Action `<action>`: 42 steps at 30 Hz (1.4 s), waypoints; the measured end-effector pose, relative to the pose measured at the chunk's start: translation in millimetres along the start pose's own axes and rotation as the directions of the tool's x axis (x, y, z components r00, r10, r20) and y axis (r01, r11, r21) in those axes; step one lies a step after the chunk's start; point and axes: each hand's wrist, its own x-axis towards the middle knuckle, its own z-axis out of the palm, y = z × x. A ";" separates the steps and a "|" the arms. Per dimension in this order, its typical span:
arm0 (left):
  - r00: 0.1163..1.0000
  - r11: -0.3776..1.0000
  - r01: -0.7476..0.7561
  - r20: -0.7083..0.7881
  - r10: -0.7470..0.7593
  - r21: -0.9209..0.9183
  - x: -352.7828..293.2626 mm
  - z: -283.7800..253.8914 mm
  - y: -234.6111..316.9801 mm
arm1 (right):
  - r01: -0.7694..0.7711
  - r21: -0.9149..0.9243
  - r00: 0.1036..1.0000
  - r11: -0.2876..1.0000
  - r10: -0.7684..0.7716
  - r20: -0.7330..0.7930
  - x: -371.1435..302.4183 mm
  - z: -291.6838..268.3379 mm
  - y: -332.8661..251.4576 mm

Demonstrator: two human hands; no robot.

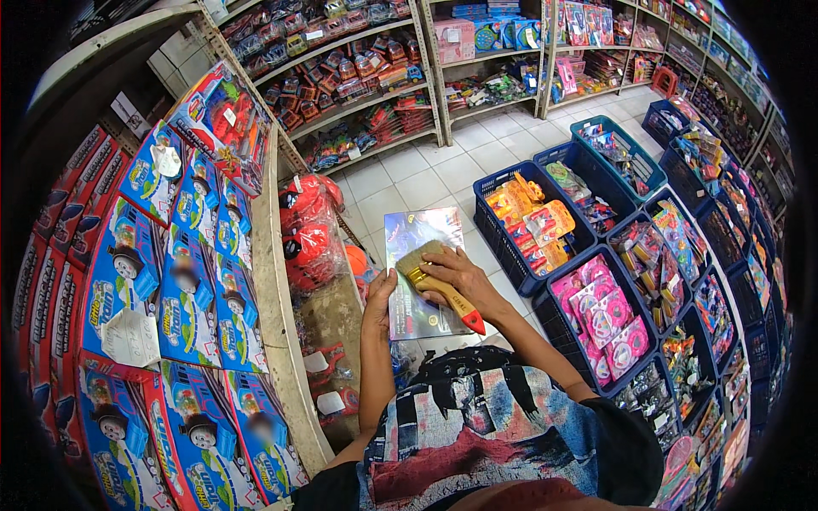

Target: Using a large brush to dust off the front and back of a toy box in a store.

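Right hand around brush over glossy package

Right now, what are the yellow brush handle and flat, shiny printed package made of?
Yellow brush handle: probably painted wood, from its smooth, slightly glossy coat and red tip.
Flat, shiny printed package: likely glossy card, from its straight edges and glare; possibly film-wrapped.

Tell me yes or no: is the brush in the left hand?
No, the right hand grips the brush; the left hand holds the flat package by its edge.
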 end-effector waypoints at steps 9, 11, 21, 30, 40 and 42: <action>0.999 1.000 -0.005 -0.043 0.006 0.022 -3.0 -8.3 0.3 | -0.005 -0.073 0.999 0.997 0.002 -0.032 6.5 4.9 -6.3; 0.997 0.999 -0.015 -0.076 0.017 0.030 0.1 -22.2 -6.1 | 0.024 -0.010 1.000 1.000 -0.024 0.010 6.1 6.0 -8.4; 0.999 1.000 -0.002 -0.039 0.004 0.027 -5.1 -4.0 -1.0 | -0.022 -0.101 0.994 0.995 0.010 -0.108 6.1 7.8 0.5; 0.997 0.999 -0.039 -0.069 0.041 0.020 2.4 -20.6 -8.7 | 0.022 -0.043 1.000 0.999 -0.022 -0.017 3.7 10.2 -2.7; 0.998 1.000 -0.022 -0.055 0.023 0.016 1.0 -15.6 -8.6 | -0.012 -0.151 0.995 0.988 -0.004 -0.101 1.6 7.8 -0.6; 0.998 0.999 -0.012 -0.066 0.015 0.038 -0.4 -15.8 -6.9 | 0.015 -0.084 0.999 0.996 -0.019 -0.046 0.0 9.0 0.3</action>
